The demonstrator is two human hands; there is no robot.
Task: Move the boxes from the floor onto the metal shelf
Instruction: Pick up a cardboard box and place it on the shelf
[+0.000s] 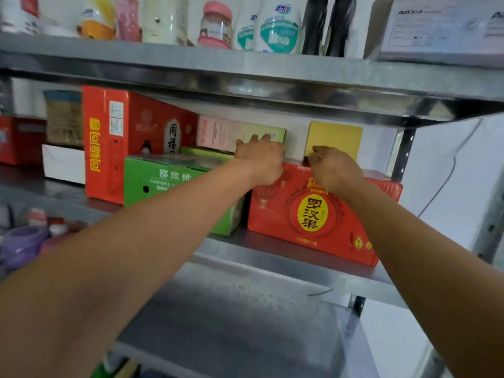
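Both arms reach to the middle deck of the grey metal shelf [272, 257], where the wide red cardboard carton with a yellow circle [313, 214] already sits, its front face close to the deck's front edge. The left hand [259, 162] lies over the carton's top left corner. Its fingers [254, 139] are released and fairly straight, with their tips against the pink and green flat box [218, 133] just behind and to the left of the carton. The right hand [336, 173] is on the carton's top near the back, fingers bent. I cannot tell whether they are grasping a handle or only pressing, since the hand hides them.

The step in hand looks like seating this carton. To do it well, push evenly with both hands so it slides straight back without twisting. Stop before it crushes the yellow upright card box [334, 139] behind it or shoves the pink and green box.

Touching the carton's left side is a green cardboard carton [163, 184], and further left a tall red carton [109, 145] stands on end. All look closed, so their contents are unseen. On the deck above the carton stand a clear jar with a pink lid [216, 25] and white bottles [278, 28].
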